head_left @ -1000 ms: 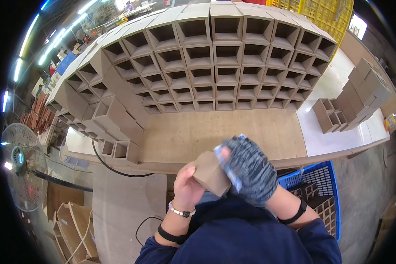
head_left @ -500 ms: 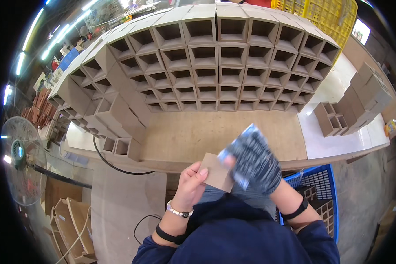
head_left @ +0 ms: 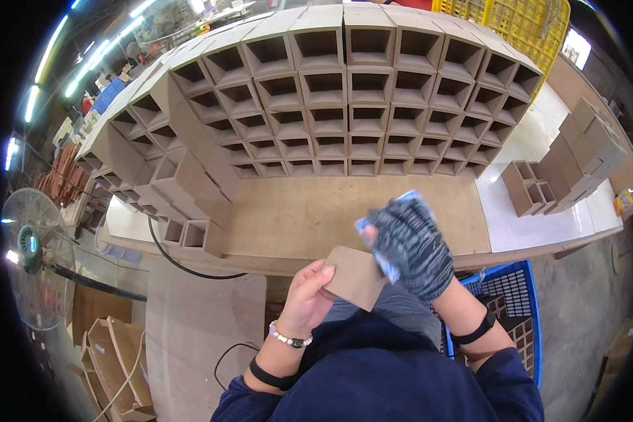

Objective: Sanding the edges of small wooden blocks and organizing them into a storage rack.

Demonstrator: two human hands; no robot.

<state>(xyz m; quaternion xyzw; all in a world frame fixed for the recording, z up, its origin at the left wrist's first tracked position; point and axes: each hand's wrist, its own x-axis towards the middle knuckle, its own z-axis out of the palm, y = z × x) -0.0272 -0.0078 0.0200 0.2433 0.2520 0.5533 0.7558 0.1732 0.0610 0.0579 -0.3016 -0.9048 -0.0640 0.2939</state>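
My left hand (head_left: 309,292), bare and with a bead bracelet at the wrist, pinches a small brown box-like piece (head_left: 356,277) by its left edge, thumb on top. A smooth flat face of the piece is turned up; its other sides are hidden. My right hand (head_left: 416,250), in a dark grey knitted glove, is closed round a blue-and-white sheet or pad (head_left: 389,268) that shows past the glove's edges. That hand is just right of the brown piece, close to its edge. I cannot tell whether the pad touches it.
Stacked open brown boxes (head_left: 349,90) form a wall across the back of the wooden table (head_left: 295,218). More boxes (head_left: 577,158) stand at right. A blue crate (head_left: 533,320) holds boxes below the table's right edge. A yellow crate (head_left: 517,32) stands behind, and a fan (head_left: 32,243) at far left.
My right hand has shifted slightly right and up, off the brown piece's upper edge. The brown piece has moved a little to the right and shows more of its top face.
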